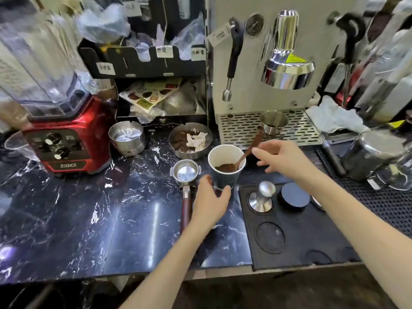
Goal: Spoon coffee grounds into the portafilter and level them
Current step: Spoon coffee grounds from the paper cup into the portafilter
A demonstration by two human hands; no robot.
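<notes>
A dark paper cup (pixel 225 175) with a white inside stands on the marble counter, with brown coffee grounds (pixel 224 167) at its bottom. A wooden spoon (pixel 250 147) leans in it, bowl down in the grounds. My left hand (pixel 209 201) wraps around the cup's lower part. My right hand (pixel 281 158) hovers just right of the cup with fingers spread, one fingertip at the spoon's handle. The portafilter (pixel 185 172) lies directly left of the cup, its steel basket bare and shiny, and its reddish wooden handle (pixel 186 208) points toward me, partly under my left wrist.
A steel tamper (pixel 262 197) and a black puck-shaped tool (pixel 294 196) sit on a black mat (pixel 289 237) to the right. Behind are a bowl of used grounds (pixel 176 141), a steel cup (pixel 127 137), a red blender (pixel 64 141), and an espresso machine (pixel 256 90) with a small pitcher (pixel 273 121) on its tray.
</notes>
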